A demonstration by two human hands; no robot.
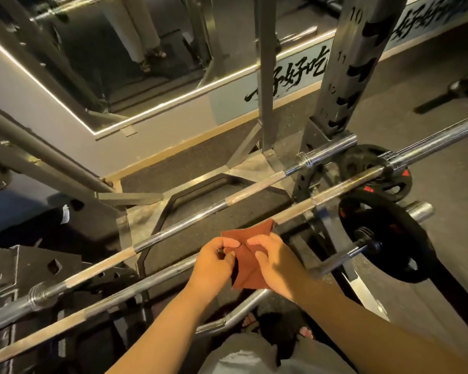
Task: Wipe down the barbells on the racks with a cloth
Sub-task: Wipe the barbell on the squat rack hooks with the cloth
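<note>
A rust-brown cloth (247, 259) is stretched between both my hands at centre frame. My left hand (216, 259) pinches its left edge, and my right hand (274, 261) grips its right side. The cloth's upper corner touches or overlaps the near barbell (333, 194), a long steel bar with brownish taped grips running from lower left to upper right. A second barbell (189, 221) lies parallel just beyond it on the rack.
A dark rack upright (347, 76) with numbered holes stands at upper right. Black weight plates (387, 241) sit on a curl bar (335, 261) to my right. A mirror (106, 55) lines the far wall. My sandalled feet (276, 327) show below.
</note>
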